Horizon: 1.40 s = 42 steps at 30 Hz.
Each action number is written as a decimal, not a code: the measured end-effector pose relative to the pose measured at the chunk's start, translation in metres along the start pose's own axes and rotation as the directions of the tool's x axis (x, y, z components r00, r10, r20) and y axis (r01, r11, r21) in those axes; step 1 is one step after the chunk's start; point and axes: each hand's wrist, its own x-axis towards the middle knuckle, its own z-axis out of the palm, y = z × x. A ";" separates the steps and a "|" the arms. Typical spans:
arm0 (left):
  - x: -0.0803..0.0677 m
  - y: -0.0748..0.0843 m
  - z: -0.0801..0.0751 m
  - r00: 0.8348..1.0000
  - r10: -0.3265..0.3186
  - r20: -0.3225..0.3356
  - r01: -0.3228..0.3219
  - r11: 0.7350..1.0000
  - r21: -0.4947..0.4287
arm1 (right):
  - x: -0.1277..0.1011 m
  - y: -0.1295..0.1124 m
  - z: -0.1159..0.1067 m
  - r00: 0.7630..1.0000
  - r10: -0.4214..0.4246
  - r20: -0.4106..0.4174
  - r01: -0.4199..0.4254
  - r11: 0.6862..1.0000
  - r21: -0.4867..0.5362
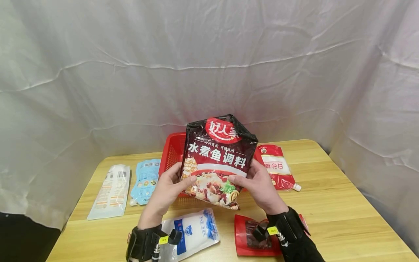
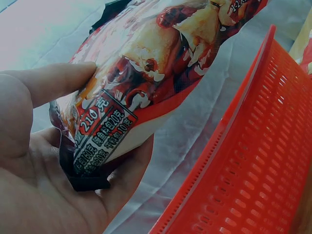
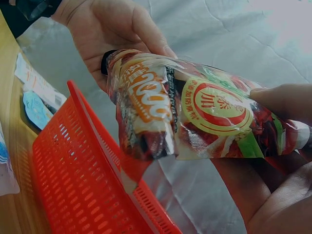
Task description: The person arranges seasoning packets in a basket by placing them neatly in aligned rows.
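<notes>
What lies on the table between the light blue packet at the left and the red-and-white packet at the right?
In the head view the red basket sits between them; the seasoning bag, gripped by the left hand and right hand, hides its middle.

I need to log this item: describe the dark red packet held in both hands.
The packet is a glossy, plump plastic pouch, dark red and black, printed with white Chinese characters and a dish photo. It is sealed, upright, tilted slightly, held above the red basket. The left hand and right hand pinch its lower corners.
</notes>
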 end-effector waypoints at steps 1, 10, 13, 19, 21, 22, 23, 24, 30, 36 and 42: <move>0.000 0.000 0.000 1.000 -0.008 0.001 0.008 1.000 -0.002 | 0.000 0.000 0.000 1.000 0.002 0.003 -0.002 1.000 0.002; 0.003 -0.004 0.003 1.000 -0.028 0.000 0.028 0.999 -0.034 | 0.002 -0.002 -0.002 0.999 0.029 0.033 -0.028 0.999 -0.032; 0.003 -0.004 0.004 1.000 -0.023 -0.003 0.023 0.998 -0.052 | 0.000 -0.005 -0.005 0.999 0.044 0.023 -0.042 0.997 -0.058; 0.002 -0.004 0.004 1.000 -0.018 0.011 0.018 0.998 -0.053 | -0.002 -0.014 -0.014 0.999 0.047 -0.020 -0.049 0.994 -0.098; 0.001 -0.004 0.003 1.000 -0.010 0.020 0.011 0.999 -0.037 | -0.002 -0.017 -0.018 0.999 0.040 -0.018 -0.042 0.995 -0.090; 0.000 -0.004 0.003 1.000 -0.007 0.029 0.007 1.000 -0.030 | -0.003 -0.018 -0.020 0.999 0.037 -0.012 -0.038 0.996 -0.082; 0.000 -0.004 0.002 0.999 -0.005 0.042 0.006 1.000 -0.022 | -0.003 -0.019 -0.022 0.999 0.040 -0.001 -0.040 0.997 -0.072; 0.001 -0.004 0.002 0.998 -0.001 0.057 0.002 1.000 -0.012 | -0.004 -0.019 -0.024 0.999 0.045 0.014 -0.044 0.997 -0.058; 0.002 -0.008 0.000 0.989 0.023 0.145 -0.032 0.997 0.063 | -0.006 -0.022 -0.031 0.989 0.111 0.100 -0.110 0.994 -0.013; 0.002 -0.009 -0.002 0.988 0.046 0.144 -0.062 0.992 0.109 | -0.008 -0.029 -0.025 0.992 0.116 0.054 -0.113 0.993 -0.045; 0.005 -0.010 -0.002 0.990 0.135 0.038 -0.140 0.970 0.199 | -0.007 -0.038 -0.021 0.996 0.091 0.010 -0.089 0.988 -0.127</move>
